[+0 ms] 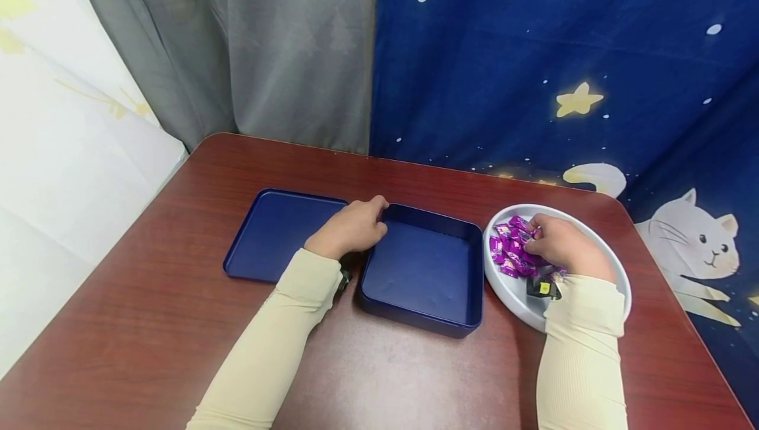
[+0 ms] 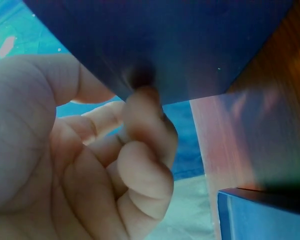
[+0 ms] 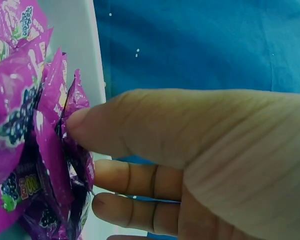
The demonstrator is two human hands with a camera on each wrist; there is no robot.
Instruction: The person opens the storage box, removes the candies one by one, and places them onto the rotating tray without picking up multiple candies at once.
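Observation:
My left hand [image 1: 354, 226] grips the far left corner of a dark blue open box [image 1: 421, 272], thumb and fingers on either side of its wall. In the left wrist view the curled fingers [image 2: 145, 165] touch the box wall [image 2: 190, 45]. Inside a round white tray [image 1: 514, 305], my right hand [image 1: 566, 245] is among purple wrapped candies [image 1: 508, 252]. Its thumb [image 3: 110, 125] lies against one candy [image 3: 76, 100] at the pile's edge, pinching it with the fingers; part of the grip is hidden.
A flat blue lid [image 1: 279, 232] lies left of the box, partly behind the left forearm. The white tray stands close against the box's right side. Curtains [image 1: 474, 54] hang behind the brown table [image 1: 148, 285].

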